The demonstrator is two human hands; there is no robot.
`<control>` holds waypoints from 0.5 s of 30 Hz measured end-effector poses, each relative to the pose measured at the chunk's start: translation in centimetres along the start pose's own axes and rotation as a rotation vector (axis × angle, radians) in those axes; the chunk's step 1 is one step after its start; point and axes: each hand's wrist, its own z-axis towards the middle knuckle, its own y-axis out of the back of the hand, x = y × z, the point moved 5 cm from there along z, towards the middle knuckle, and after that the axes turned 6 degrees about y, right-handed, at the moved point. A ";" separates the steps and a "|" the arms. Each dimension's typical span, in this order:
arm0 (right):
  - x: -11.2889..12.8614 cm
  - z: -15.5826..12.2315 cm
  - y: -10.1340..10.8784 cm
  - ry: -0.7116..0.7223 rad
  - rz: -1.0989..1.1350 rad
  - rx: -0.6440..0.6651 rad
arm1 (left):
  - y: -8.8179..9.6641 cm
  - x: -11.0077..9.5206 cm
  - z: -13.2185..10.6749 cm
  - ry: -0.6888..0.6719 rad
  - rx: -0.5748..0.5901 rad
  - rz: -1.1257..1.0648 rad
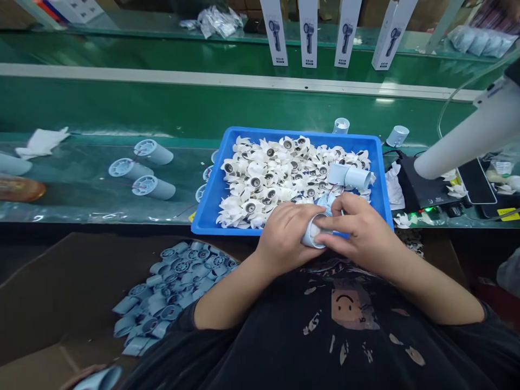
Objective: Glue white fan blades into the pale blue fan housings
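Observation:
My left hand (289, 234) is wrapped round a light-blue plastic fan housing (309, 232), its round mouth turned toward me. My right hand (354, 225) is closed, its thumb and fingers reaching into that mouth. Inside shows a white piece, seemingly a fan impeller (314, 231), partly hidden by my fingers. Both hands are over the near edge of a blue tray (235, 232) heaped with white fan impellers (264, 181). Another light-blue housing (357, 177) lies on the heap just beyond my right hand.
Several housings (153, 187) lie on the bench at left; others stand behind the tray. A large cardboard box (49, 281) holds many housings at lower left. There, another person's hand (83, 374) is beside a housing. A white tube (467, 130) slants in at right above a black device (433, 189).

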 end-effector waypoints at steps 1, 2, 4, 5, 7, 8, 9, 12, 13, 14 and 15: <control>0.1 -0.3 0.5 0.002 0.018 -0.023 | 0.0 0.5 0.0 0.025 -0.004 -0.002; 0.3 -0.5 0.8 0.012 0.044 -0.046 | 0.1 0.9 0.0 0.050 -0.007 0.001; 0.7 -0.8 1.1 0.050 0.065 -0.079 | 0.1 1.4 0.1 0.073 -0.013 0.006; 0.9 -0.9 1.0 0.066 0.038 -0.085 | 0.1 1.4 0.1 0.070 -0.014 0.000; 1.1 -1.0 0.8 0.095 -0.067 -0.082 | 0.1 1.2 0.1 0.053 -0.004 -0.028; 1.2 -1.2 0.9 0.111 -0.106 -0.085 | 0.2 1.1 0.1 0.053 0.013 -0.045; 1.2 -1.5 1.2 0.127 -0.124 -0.102 | 0.3 1.3 0.1 0.057 0.036 -0.064; 1.1 -3.7 3.7 0.176 -0.120 -0.272 | 1.4 3.2 0.6 0.071 0.092 -0.088; 0.9 -4.8 4.7 0.169 -0.136 -0.347 | 1.9 4.6 1.1 0.096 0.095 -0.068; 0.6 -5.9 5.4 0.146 -0.158 -0.413 | 2.4 6.4 1.9 0.142 0.097 -0.033; 0.2 -7.0 5.9 0.116 -0.176 -0.460 | 2.7 8.5 2.9 0.212 0.105 0.013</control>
